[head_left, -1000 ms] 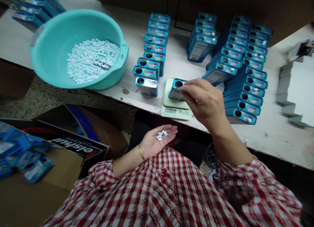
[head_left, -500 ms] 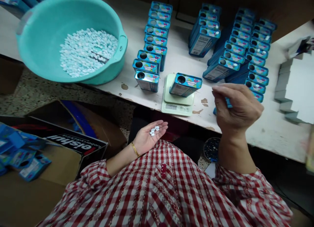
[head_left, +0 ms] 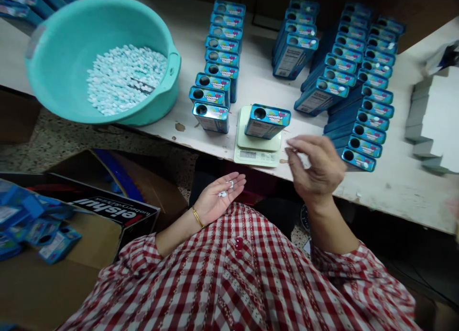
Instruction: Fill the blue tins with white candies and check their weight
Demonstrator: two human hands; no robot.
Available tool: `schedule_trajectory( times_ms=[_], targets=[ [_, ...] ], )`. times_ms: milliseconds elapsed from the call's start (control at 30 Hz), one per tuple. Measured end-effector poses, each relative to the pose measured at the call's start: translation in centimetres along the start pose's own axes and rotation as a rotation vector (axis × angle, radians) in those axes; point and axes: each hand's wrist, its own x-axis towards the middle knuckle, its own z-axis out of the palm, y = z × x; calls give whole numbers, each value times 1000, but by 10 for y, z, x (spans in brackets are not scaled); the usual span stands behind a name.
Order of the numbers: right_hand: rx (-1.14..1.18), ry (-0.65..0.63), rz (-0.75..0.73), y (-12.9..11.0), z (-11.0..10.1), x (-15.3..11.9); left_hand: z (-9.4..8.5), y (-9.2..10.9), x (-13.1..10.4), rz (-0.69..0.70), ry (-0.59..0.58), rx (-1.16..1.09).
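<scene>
My left hand point(head_left: 218, 197) lies palm up in front of my lap, with a few white candies point(head_left: 223, 194) in its cupped palm and the thumb bent over them. To the right of the kitchen scale point(head_left: 257, 158), my right hand point(head_left: 315, 166) hangs over the table edge with thumb and forefinger brought together; I cannot see whether anything is between them. On the scale stands a blue candy box point(head_left: 267, 122) with a round dark hole in its top. The figures on the scale's display are too blurred to read.
A turquoise tub point(head_left: 46, 78) holds many pale candies and a dark utensil. Blue boxes stand in rows left of the scale point(head_left: 221, 58) and at the right point(head_left: 362, 159), many right-hand ones with a white candy on top. An open carton point(head_left: 118, 207) sits low left.
My right hand has moved left and down from the right-hand rows, uncovering the nearest boxes there. My left thumb has bent in over the candies. The view has shifted slightly.
</scene>
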Motion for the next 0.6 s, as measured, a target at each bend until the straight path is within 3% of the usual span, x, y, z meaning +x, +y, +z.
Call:
schedule_trajectory(
  times_ms=[133, 200, 400, 600],
  targets=[
    [196, -393, -214, -27, 10, -26, -1, -5, 0, -21, -40, 15],
    [193, -531, -288, -36, 14, -40, -2, -8, -1, -52, -60, 37],
    [196, -622, -124, -34, 20, -59, -1, -19, -5, -75, -164, 77],
    [125, -707, -201, -29, 25, -56, 12, -20, -7, -89, -183, 57]
  ],
)
